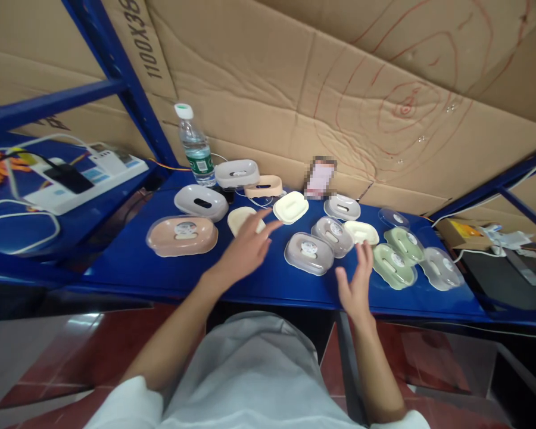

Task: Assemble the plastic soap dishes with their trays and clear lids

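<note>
My left hand (249,245) reaches over the blue table with its fingers apart. Under its fingertips lies a cream oval soap dish (237,219), partly covered by the hand; whether they touch I cannot tell. Just past the index finger sits another cream piece (291,207). My right hand (356,286) is open, thumb spread, its fingertips at the near edge of a cream dish (361,230). Between my hands are two greyish-mauve soap dishes with clear lids, one nearer (309,252) and one behind (333,235). Lidded green dishes (393,266) stand right of my right hand.
A lidded pink dish (183,236) and grey dishes (201,202) occupy the left side. Behind them stand a water bottle (196,146) and a peach dish (263,186). A blurred phone (320,177) leans on the cardboard (268,101). A clear lidded dish (442,269) sits far right.
</note>
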Demonstrator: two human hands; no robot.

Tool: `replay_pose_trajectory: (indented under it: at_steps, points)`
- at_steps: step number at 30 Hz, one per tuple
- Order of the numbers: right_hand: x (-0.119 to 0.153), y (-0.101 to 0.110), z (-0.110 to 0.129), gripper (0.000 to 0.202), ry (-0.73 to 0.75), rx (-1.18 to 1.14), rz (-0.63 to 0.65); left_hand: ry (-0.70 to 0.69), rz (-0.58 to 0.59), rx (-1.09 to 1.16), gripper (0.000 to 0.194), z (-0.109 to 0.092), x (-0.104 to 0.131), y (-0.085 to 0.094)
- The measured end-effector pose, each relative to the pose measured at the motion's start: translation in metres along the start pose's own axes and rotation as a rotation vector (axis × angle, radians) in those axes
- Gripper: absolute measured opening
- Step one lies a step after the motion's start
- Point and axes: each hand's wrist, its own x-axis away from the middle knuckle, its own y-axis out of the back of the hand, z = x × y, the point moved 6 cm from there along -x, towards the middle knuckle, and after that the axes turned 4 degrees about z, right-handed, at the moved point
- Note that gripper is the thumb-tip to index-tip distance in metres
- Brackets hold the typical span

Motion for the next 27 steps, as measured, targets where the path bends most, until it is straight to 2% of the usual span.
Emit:
replay_pose_trajectory:
  at_steps: [2, 3, 5, 7, 10, 13, 17, 20, 22, 25, 27]
  points:
    - [0.011, -0.013, 0.040, 0.073, 0.153, -0.005, 0.139, 0.133, -0.118, -0.114, 0.046, 0.042, 0.009, 0.041]
    - [0.015, -0.024, 0.059, 0.072, 0.233, -0.022, 0.239, 0.188, -0.133, -0.166, 0.044, 0.064, 0.015, 0.060]
    - [0.020, -0.049, 0.094, 0.069, 0.382, -0.070, 0.455, 0.280, -0.132, -0.197, 0.039, 0.107, 0.027, 0.097]
    - [0.018, -0.073, 0.120, 0.065, 0.494, -0.097, 0.604, 0.348, -0.069, -0.154, 0.040, 0.148, 0.035, 0.125]
    - [-0.002, -0.101, 0.145, 0.060, 0.583, -0.057, 0.660, 0.425, 0.061, -0.113, 0.050, 0.199, 0.034, 0.150]
    - [-0.032, -0.126, 0.157, 0.059, 0.555, 0.026, 0.649, 0.419, 0.155, -0.081, 0.070, 0.229, 0.023, 0.154]
    - [-0.060, -0.150, 0.164, 0.057, 0.424, 0.168, 0.621, 0.394, 0.247, -0.032, 0.078, 0.249, 0.012, 0.138]
    - [-0.053, -0.155, 0.167, 0.056, 0.392, 0.169, 0.624, 0.362, 0.294, -0.020, 0.085, 0.256, 0.013, 0.127]
    - [-0.039, -0.148, 0.164, 0.054, 0.408, 0.121, 0.630, 0.335, 0.283, -0.023, 0.090, 0.256, 0.014, 0.127]
    - [-0.016, -0.126, 0.151, 0.056, 0.442, -0.004, 0.651, 0.303, 0.223, -0.025, 0.086, 0.240, 0.016, 0.138]
    - [-0.005, -0.106, 0.137, 0.060, 0.442, -0.087, 0.663, 0.244, 0.137, -0.033, 0.076, 0.211, 0.016, 0.149]
